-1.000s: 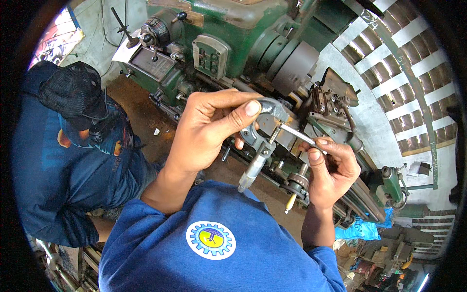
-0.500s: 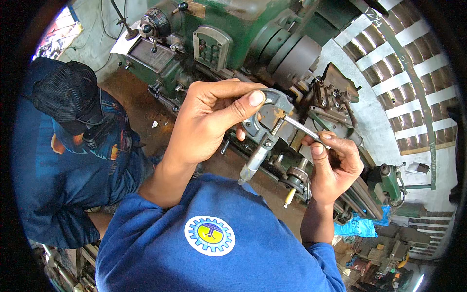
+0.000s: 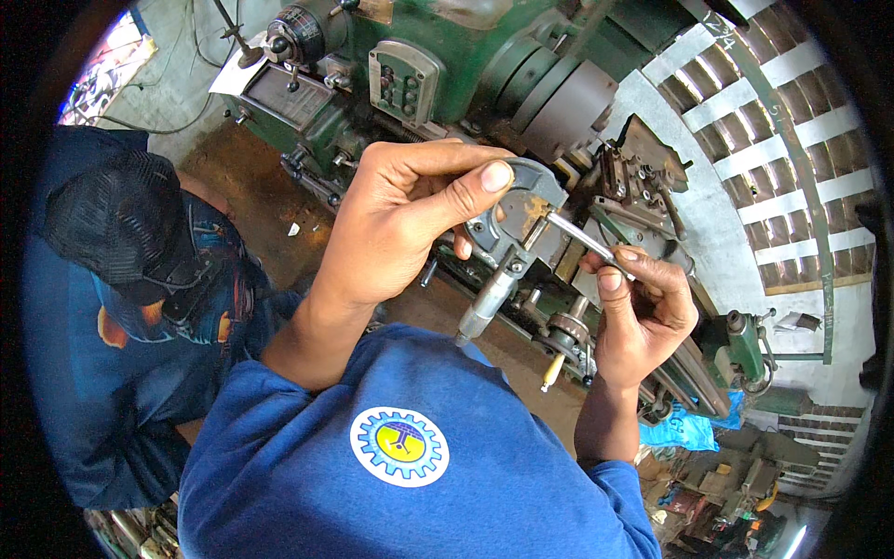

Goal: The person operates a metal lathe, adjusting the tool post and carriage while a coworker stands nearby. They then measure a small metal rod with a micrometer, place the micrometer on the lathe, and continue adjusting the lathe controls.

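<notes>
My left hand point(image 3: 396, 219) grips a grey outside micrometer point(image 3: 540, 179) by its curved frame, thumb pressed on the upper side. Its silver thimble point(image 3: 480, 312) slants down toward my chest. Pinched between the thumb and fingers of my right hand point(image 3: 643, 312) is a thin, shiny metal rod point(image 3: 579, 237). The rod's far end meets the micrometer's jaw opening, beside the spindle. Whether both measuring faces touch it is too small to tell. Both hands are raised in front of the blue shirt.
A green lathe point(image 3: 456, 56) with a large grey chuck point(image 3: 568, 107) stands ahead, its tool post point(image 3: 638, 182) to the right. Close on my left is a person in a dark cap point(image 3: 116, 214). A blue bag point(image 3: 675, 429) lies at the lower right.
The person on the left has shifted left and lower in view. My hands, the micrometer and the rod keep nearly the same pose.
</notes>
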Demonstrator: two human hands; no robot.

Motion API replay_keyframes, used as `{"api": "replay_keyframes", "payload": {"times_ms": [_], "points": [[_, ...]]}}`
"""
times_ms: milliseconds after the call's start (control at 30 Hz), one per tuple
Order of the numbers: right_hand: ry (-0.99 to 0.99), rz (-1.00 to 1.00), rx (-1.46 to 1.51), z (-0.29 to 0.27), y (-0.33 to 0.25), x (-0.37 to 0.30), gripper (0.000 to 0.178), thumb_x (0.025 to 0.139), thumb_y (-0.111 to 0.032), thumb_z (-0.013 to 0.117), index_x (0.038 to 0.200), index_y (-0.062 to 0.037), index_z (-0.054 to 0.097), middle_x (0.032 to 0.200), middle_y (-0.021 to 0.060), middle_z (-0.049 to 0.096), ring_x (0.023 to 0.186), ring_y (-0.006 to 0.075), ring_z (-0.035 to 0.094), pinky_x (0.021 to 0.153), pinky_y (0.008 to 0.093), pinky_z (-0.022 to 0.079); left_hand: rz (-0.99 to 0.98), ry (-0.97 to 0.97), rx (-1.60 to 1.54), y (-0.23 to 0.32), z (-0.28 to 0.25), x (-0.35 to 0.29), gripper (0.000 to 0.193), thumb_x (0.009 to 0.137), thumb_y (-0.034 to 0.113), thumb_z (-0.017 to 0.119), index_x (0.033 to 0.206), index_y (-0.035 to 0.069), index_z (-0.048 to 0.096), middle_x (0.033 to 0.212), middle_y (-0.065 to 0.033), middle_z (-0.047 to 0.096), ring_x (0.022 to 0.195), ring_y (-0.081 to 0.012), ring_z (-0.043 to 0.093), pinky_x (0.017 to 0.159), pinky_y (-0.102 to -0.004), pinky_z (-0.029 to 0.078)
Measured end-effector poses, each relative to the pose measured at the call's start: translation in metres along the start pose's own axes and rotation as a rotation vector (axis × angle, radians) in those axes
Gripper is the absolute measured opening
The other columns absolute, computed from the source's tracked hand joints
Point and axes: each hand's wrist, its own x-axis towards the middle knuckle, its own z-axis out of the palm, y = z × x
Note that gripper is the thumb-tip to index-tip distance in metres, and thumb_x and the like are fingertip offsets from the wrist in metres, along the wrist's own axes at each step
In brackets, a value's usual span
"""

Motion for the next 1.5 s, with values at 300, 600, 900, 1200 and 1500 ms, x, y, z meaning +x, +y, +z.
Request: {"api": "replay_keyframes", "payload": {"times_ms": [300, 600, 900, 1200, 1500], "points": [[-0.003, -0.021, -0.034, -0.0024, 0.0024, 0.0043, 0.017, 0.082, 0.007, 0.079, 0.095, 0.0053, 0.068, 0.094, 0.0181, 0.073, 0.083, 0.0248, 0.073, 0.075, 0.0345, 0.06, -0.024, -0.028, 0.011, 0.0008, -0.0014, 0.0012, 0.028, 0.099, 0.022, 0.068, 0.111, -0.002, 0.075, 0.084, -0.0022, 0.07, 0.065, -0.0053, 0.06, 0.053, -0.0204, 0.049], [0.007, -0.022, -0.012, -0.0044, 0.0016, 0.0027, 0.016, 0.083, 0.006, 0.079, 0.095, 0.0059, 0.068, 0.095, 0.0183, 0.072, 0.084, 0.0249, 0.073, 0.075, 0.0347, 0.06, 0.017, -0.021, 0.022, 0.0002, 0.0004, 0.0013, 0.029, 0.098, 0.022, 0.069, 0.112, -0.002, 0.075, 0.083, -0.0022, 0.068, 0.065, -0.0054, 0.059, 0.052, -0.0213, 0.049], [-0.009, -0.023, -0.021, -0.0033, -0.0002, 0.0022, 0.016, 0.083, 0.007, 0.078, 0.095, 0.0061, 0.068, 0.095, 0.0187, 0.072, 0.084, 0.0251, 0.073, 0.075, 0.0338, 0.06, 0.017, -0.004, 0.046, 0.0015, 0.0017, -0.0021, 0.028, 0.099, 0.015, 0.064, 0.115, -0.006, 0.071, 0.082, -0.0064, 0.066, 0.063, -0.0068, 0.059, 0.048, -0.0178, 0.044], [0.005, 0.003, -0.006, 0.0006, -0.0023, -0.0006, 0.016, 0.085, 0.005, 0.078, 0.096, 0.0058, 0.067, 0.096, 0.0184, 0.072, 0.086, 0.025, 0.073, 0.077, 0.0341, 0.06, 0.012, 0.007, 0.029, 0.0021, 0.0007, -0.0043, 0.028, 0.099, 0.016, 0.064, 0.115, -0.006, 0.072, 0.082, -0.0066, 0.067, 0.064, -0.0071, 0.059, 0.048, -0.0186, 0.043], [0.0, -0.001, 0.019, 0.0003, -0.0005, 0.0003, 0.017, 0.085, 0.005, 0.078, 0.096, 0.0056, 0.066, 0.095, 0.0175, 0.071, 0.086, 0.0262, 0.073, 0.077, 0.0354, 0.06, 0.008, 0.022, 0.021, 0.0016, 0.0005, -0.0039, 0.028, 0.099, 0.016, 0.065, 0.114, -0.006, 0.072, 0.083, -0.0061, 0.066, 0.065, -0.0071, 0.059, 0.048, -0.0195, 0.043]]}}
